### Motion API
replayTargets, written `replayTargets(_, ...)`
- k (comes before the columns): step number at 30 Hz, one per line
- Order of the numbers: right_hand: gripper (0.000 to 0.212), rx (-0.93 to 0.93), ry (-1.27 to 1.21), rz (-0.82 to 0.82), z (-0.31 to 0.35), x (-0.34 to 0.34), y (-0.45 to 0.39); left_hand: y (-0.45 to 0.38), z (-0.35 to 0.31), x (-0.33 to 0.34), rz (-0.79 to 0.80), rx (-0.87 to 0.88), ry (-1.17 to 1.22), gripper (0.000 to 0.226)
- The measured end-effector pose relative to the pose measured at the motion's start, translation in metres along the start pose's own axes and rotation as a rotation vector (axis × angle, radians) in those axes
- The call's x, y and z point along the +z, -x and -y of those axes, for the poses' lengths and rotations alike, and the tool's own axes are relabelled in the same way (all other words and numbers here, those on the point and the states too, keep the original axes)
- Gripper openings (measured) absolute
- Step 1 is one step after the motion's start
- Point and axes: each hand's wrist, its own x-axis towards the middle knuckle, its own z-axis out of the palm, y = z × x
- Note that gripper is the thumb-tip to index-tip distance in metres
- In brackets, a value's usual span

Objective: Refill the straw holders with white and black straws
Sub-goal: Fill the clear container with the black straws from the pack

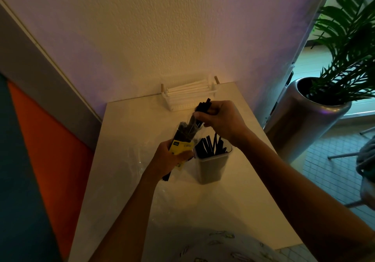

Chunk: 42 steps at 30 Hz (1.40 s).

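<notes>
My left hand (167, 158) grips a clear plastic packet of black straws (183, 138) with a yellow label, held tilted above the white table (233, 211). My right hand (221, 119) pinches a bunch of black straws (203, 107) that sticks out of the packet's upper end. Just right of the packet stands a translucent square holder (213, 168) with several black straws upright in it. At the back, against the wall, a white wire holder (190, 97) is filled with white straws lying flat.
A clear plastic wrapper (140, 160) lies on the table to the left of my hands. The table is narrow, with a wall behind it and an orange panel at its left. A silver planter (304, 119) with a palm stands on the tiled floor to the right.
</notes>
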Motion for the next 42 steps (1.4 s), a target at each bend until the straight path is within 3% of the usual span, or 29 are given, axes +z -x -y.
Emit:
replayTargets(7,0.024,0.030,-0.142,-0.067,-0.003,0.004,0.005,-0.005,0.001,0.001,0.010,-0.006,-0.013,0.024)
replayTargets(14,0.028,0.067,-0.238,-0.010,-0.008,0.018,0.010,-0.001,0.000,-0.001,0.021,-0.008,-0.027,0.022)
replayTargets(27,0.021,0.011,-0.053,-0.063,-0.002,0.016,0.006,-0.001,0.005,-0.004,0.017,-0.007,-0.026,0.025)
replayTargets(42,0.026,-0.058,0.054,-0.247,0.027,-0.001,0.000,0.003,0.017,-0.006,0.004,-0.040,0.056,0.021)
